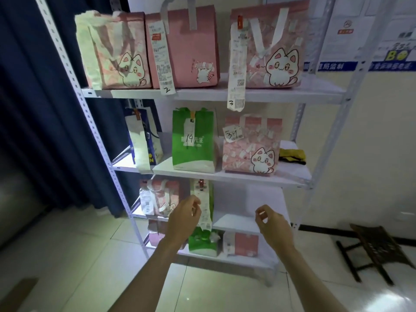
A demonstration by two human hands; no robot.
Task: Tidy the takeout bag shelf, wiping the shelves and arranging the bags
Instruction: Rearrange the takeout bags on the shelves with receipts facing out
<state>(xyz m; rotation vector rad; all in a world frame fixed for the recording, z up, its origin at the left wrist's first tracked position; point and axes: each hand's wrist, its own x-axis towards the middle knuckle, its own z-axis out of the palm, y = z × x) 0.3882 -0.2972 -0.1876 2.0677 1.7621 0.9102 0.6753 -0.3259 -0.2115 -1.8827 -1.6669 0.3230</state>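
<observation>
Receipts dangle off nearly every bag on the shelf [225, 95] — the likeliest snag. The left hand [185, 218], fingers curled, looks to touch the receipt [203, 206] of the green bag [210, 197] at seven o'clock; a tug could tear it. The right hand [272, 224] hovers loosely curled, grasping nothing, at five o'clock — the cloth [292, 156] lies well away at three.

Dark wooden stool [378, 248] right; navy curtain [45, 109] left.

Cloth [292, 156] on middle shelf [247, 176], right of bags [251, 146].
</observation>
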